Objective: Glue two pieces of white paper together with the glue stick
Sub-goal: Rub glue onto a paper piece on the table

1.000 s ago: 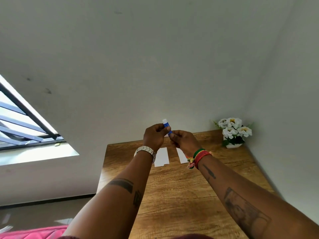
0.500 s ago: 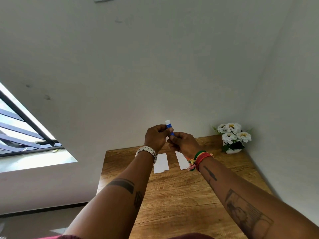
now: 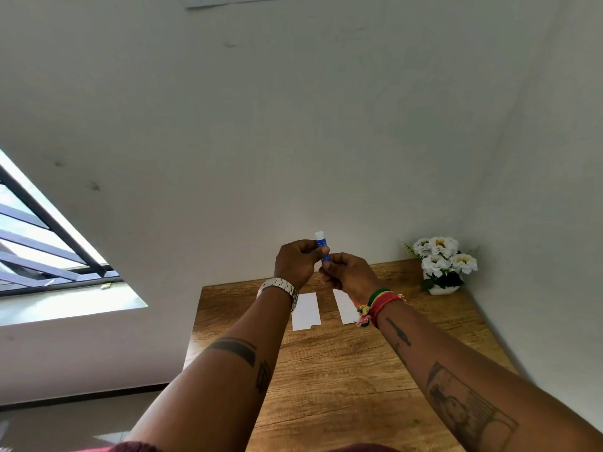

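Blue glue stick point(image 3: 321, 244), white-tipped, upright above table. Two white papers point(image 3: 306, 311) point(image 3: 345, 307) flat below, 6 o'clock, apart.

Daylight fills the scene, bright but soft. It enters through the barred window point(image 3: 49, 252) at the left, where the panes are blown out to near white and the sill below glows. The white wall point(image 3: 326, 125) is evenly lit and greys a little toward the right corner. Shadows on the wooden table point(image 3: 424, 337) are faint and diffuse, with no hard edges. The wide-angle lens bends straight lines: the wall corner and the table's edges splay outward toward the frame's borders. Focus is fairly sharp mid-frame, and the near forearms at the bottom look softer.
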A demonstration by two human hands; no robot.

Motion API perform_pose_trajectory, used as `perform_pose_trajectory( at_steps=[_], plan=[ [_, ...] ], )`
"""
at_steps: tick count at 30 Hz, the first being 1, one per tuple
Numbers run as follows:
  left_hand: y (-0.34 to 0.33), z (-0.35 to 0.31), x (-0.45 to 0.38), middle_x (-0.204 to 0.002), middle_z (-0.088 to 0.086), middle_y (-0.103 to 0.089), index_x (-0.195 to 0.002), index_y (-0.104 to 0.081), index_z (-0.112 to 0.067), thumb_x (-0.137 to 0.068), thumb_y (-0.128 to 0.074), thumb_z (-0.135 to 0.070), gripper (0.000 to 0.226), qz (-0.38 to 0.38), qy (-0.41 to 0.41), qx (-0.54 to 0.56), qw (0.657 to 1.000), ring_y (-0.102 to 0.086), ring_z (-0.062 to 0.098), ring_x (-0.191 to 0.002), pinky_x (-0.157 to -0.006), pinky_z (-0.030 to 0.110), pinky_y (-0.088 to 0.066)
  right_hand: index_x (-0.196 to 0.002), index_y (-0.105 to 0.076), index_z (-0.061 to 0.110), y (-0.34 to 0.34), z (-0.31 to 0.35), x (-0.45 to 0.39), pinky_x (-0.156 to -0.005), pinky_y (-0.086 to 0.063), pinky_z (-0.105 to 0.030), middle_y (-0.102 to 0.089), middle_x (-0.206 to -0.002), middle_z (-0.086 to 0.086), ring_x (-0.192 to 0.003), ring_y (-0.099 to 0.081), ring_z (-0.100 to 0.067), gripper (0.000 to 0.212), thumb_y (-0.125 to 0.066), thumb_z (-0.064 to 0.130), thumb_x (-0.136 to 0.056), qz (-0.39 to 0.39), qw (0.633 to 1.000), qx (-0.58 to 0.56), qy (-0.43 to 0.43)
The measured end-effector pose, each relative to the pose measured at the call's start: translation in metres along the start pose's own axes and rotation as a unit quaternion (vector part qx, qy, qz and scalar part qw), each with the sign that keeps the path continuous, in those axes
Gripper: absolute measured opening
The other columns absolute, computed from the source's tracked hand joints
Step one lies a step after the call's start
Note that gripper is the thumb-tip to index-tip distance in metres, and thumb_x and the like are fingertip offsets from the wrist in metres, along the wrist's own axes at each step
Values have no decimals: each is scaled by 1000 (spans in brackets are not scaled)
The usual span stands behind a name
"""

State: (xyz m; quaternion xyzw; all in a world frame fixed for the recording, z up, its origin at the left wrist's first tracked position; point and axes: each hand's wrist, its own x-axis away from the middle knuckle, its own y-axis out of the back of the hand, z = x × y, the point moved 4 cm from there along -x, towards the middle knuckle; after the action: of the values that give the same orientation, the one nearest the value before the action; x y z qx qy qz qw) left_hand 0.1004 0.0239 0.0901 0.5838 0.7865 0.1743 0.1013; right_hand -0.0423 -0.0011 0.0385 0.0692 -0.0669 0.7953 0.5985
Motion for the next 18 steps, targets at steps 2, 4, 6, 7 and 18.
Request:
perform_pose_trajectory(
  at_steps=[2,4,6,7,18],
  plan=[
    [0,-1,0,-119,5,-73,-120,-73,-13,-88,-75,-35,39,2,0,-2,1000,-65,18,-104,-99,35,-48,-112,-69,18,0,0,3,-83,-61,-35,-77,-98,-6,-84,-71,-21,16,-60,24,-100,15,1000,5,-4],
    [-1,-1,0,-121,6,-73,-122,-72,-12,-89,-74,-35,40,4,1,-2,1000,-65,20,-109,-101,35,-47,-111,-69,22,-1,-1,5,-80,-61,-32,-77,-97,-3,-84,-72,-17,17,-56,28,-102,26,999,-7,-16],
    [-2,0,0,-122,6,-72,-122,-72,-12,-89,-74,-34,40,7,4,3,1000,-66,21,-110,-96,31,-46,-108,-70,24,-1,-3,6,-76,-60,-30,-78,-96,-3,-81,-72,-15,15,-57,30,-102,31,998,-41,-23],
    [-2,1,0,-121,5,-73,-122,-72,-13,-89,-74,-35,40,7,5,4,1000,-66,20,-109,-94,29,-45,-109,-70,24,-2,-4,6,-75,-60,-30,-79,-96,-4,-81,-73,-15,14,-61,30,-99,28,998,-57,-26],
    [-2,4,2,-119,4,-74,-117,-75,-15,-87,-76,-35,35,6,17,5,1000,-66,20,-108,-99,37,-49,-110,-72,19,1,-15,0,-78,-62,-36,-79,-94,-3,-80,-72,-20,17,-68,28,-95,8,999,-27,-21]
  ],
)
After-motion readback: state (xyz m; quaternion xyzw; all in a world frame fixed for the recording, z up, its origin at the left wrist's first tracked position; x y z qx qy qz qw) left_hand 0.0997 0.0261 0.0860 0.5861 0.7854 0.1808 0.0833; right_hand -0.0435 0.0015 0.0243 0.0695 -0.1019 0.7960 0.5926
